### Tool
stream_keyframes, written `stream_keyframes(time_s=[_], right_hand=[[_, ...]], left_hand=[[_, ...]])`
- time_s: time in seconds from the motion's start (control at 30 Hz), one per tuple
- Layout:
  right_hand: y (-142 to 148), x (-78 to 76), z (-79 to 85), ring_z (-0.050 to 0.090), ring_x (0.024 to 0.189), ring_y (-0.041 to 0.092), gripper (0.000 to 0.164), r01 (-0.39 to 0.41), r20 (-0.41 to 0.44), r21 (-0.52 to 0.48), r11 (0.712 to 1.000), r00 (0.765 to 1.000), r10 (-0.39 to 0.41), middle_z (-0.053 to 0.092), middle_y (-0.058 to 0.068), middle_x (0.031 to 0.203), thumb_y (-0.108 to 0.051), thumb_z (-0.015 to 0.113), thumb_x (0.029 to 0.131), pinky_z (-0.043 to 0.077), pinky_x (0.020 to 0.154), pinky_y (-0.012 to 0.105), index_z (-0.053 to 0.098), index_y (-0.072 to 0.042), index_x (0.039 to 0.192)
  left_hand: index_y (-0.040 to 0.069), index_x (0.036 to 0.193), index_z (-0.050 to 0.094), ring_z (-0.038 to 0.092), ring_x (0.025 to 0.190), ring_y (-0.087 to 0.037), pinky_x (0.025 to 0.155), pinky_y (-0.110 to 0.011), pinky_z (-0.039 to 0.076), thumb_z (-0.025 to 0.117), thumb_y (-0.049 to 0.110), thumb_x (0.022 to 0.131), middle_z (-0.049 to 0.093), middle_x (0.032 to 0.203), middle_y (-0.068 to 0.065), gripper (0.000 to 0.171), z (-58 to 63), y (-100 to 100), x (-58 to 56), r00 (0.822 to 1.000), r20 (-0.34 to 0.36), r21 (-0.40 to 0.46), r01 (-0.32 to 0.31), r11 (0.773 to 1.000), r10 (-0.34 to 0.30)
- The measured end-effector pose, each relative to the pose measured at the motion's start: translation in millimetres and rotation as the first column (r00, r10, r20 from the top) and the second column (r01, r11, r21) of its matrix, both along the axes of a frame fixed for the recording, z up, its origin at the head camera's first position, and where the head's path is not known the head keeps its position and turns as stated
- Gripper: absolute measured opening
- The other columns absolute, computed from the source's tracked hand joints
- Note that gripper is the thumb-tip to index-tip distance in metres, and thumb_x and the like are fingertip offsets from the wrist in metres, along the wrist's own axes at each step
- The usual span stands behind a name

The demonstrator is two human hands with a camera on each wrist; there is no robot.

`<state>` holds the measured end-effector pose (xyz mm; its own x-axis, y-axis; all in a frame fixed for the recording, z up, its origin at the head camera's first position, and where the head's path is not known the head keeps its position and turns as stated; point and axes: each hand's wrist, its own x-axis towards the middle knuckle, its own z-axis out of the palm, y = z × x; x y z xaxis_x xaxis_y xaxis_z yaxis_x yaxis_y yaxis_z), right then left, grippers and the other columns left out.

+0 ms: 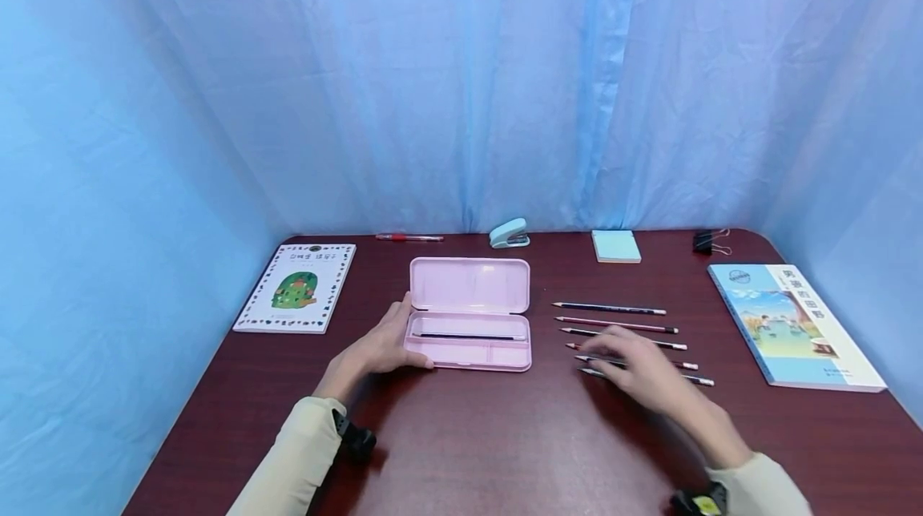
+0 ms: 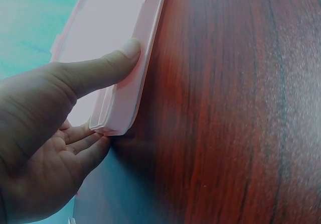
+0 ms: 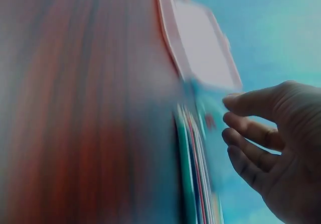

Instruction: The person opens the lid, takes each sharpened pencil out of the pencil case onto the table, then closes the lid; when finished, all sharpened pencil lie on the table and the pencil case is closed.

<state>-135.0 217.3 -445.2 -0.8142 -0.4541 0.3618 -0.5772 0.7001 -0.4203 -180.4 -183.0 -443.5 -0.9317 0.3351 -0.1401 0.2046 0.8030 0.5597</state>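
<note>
Cream sleeves (image 1: 284,460) reach up from the bottom edge, each with a black wrist device (image 1: 356,440) strapped at the cuff, over a dark red wooden table (image 1: 505,444). With my left hand (image 1: 378,345) I hold the near left corner of an open pink pencil case (image 1: 445,352), thumb laid against its front wall and fingers around its left end. Just right of that hand, inside the case, lies one dark pencil (image 1: 469,336); the raised lid (image 1: 469,285) stands beyond it. My right hand (image 1: 642,368), slightly blurred, hangs over the nearer pencils of a row of six pencils (image 1: 616,325); its thumb is apart from the loosely bent fingers and it pinches nothing. The row's points face my left hand, and the farther pencils lie just beyond my right fingers. Left of my left hand is a white book (image 1: 294,292) with a green picture; beyond that hand lie a red pen (image 1: 409,237) and a mint stapler (image 1: 509,233). Beyond my right hand sit a pale notepad (image 1: 616,246) and a black binder clip (image 1: 703,242); to its right, a blue-and-white book (image 1: 796,328).
</note>
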Motion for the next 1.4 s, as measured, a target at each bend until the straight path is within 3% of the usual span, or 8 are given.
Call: stream_keyframes(time_s=[0.27, 0.37, 0.5, 0.6, 0.7, 0.83, 1.1, 1.4], right_hand=[[-90, -32.4, -6.2, 0.055, 0.098, 0.015, 0.025, -0.164, 0.095, -0.075, 0.984, 0.981, 0.170, 0.059, -0.001, 0.107, -0.003, 0.066, 0.082, 0.046, 0.083, 0.036, 0.065, -0.011, 0.106], [-109, -40.6, -6.0, 0.056, 0.100, 0.017, 0.025, -0.186, 0.120, -0.039, 0.982, 0.975, 0.189, 0.060, 0.003, 0.108, -0.002, 0.063, 0.084, 0.045, 0.085, 0.036, 0.064, -0.009, 0.107], [-122, -50.0, 0.7, 0.057, 0.100, 0.022, 0.023, -0.211, 0.166, 0.094, 0.973, 0.967, 0.194, 0.062, 0.009, 0.103, 0.001, 0.061, 0.084, 0.045, 0.087, 0.039, 0.063, -0.005, 0.106], [-127, -57.2, 8.0, 0.058, 0.091, 0.023, 0.025, -0.208, 0.252, 0.154, 0.966, 0.954, 0.165, 0.063, 0.010, 0.096, 0.005, 0.059, 0.081, 0.046, 0.082, 0.039, 0.064, -0.003, 0.104], [-128, -63.6, 12.3, 0.056, 0.084, 0.021, 0.027, -0.220, 0.338, 0.150, 0.964, 0.928, 0.159, 0.063, 0.009, 0.089, 0.007, 0.059, 0.078, 0.046, 0.076, 0.036, 0.065, -0.004, 0.101], [-126, -68.2, 9.7, 0.054, 0.078, 0.017, 0.021, -0.254, 0.363, 0.105, 0.961, 0.910, 0.200, 0.061, 0.004, 0.083, 0.003, 0.063, 0.078, 0.045, 0.072, 0.031, 0.067, -0.007, 0.096], [-120, -67.1, 0.2, 0.053, 0.074, 0.009, 0.016, -0.211, 0.272, 0.007, 0.977, 0.941, 0.201, 0.060, -0.005, 0.077, 0.000, 0.067, 0.077, 0.045, 0.069, 0.026, 0.070, -0.010, 0.090], [-88, -52.3, 5.3, 0.053, 0.075, 0.009, 0.013, -0.139, 0.225, -0.101, 0.985, 0.961, 0.158, 0.060, -0.006, 0.080, -0.005, 0.068, 0.080, 0.046, 0.069, 0.030, 0.070, -0.012, 0.091]], left_hand=[[0.003, 0.148, 0.000, 0.025, 0.132, -0.025, 0.107, -0.040, 0.025, 0.081, 0.043, 0.064, 0.021, 0.145, -0.018, 0.123, -1.1, 1, -3.0, 1.000, -0.005, 0.017, 0.010, 1.000, -0.010], [0.003, 0.148, 0.000, 0.025, 0.132, -0.025, 0.107, -0.039, 0.024, 0.081, 0.042, 0.065, 0.022, 0.145, -0.018, 0.123, -1.3, 2, -3.8, 1.000, -0.005, 0.017, 0.013, 1.000, -0.013], [0.003, 0.148, 0.000, 0.025, 0.131, -0.024, 0.106, -0.040, 0.025, 0.081, 0.043, 0.065, 0.022, 0.145, -0.017, 0.123, -1.3, 2, -4.6, 1.000, -0.007, 0.011, 0.009, 1.000, -0.009], [0.003, 0.148, 0.000, 0.026, 0.131, -0.024, 0.106, -0.040, 0.025, 0.082, 0.042, 0.064, 0.022, 0.145, -0.017, 0.123, -1.0, 2, -5.1, 1.000, -0.011, 0.016, 0.008, 1.000, -0.008], [0.003, 0.148, 0.000, 0.025, 0.131, -0.024, 0.107, -0.039, 0.024, 0.082, 0.042, 0.064, 0.022, 0.145, -0.017, 0.123, -0.7, 2, -4.9, 1.000, -0.006, 0.016, 0.013, 1.000, -0.013], [0.002, 0.147, 0.001, 0.024, 0.132, -0.024, 0.107, -0.039, 0.023, 0.082, 0.041, 0.064, 0.022, 0.145, -0.018, 0.123, 0.0, 2, -3.7, 1.000, -0.005, 0.019, 0.019, 1.000, -0.019], [0.003, 0.148, 0.000, 0.024, 0.132, -0.024, 0.107, -0.039, 0.023, 0.082, 0.042, 0.064, 0.022, 0.146, -0.017, 0.123, -0.8, 1, -3.1, 1.000, -0.003, 0.012, 0.009, 1.000, -0.009], [0.004, 0.148, -0.001, 0.025, 0.131, -0.023, 0.107, -0.038, 0.024, 0.081, 0.043, 0.064, 0.021, 0.146, -0.016, 0.124, -1.4, -1, 0.1, 1.000, 0.007, 0.014, -0.001, 1.000, 0.001]])
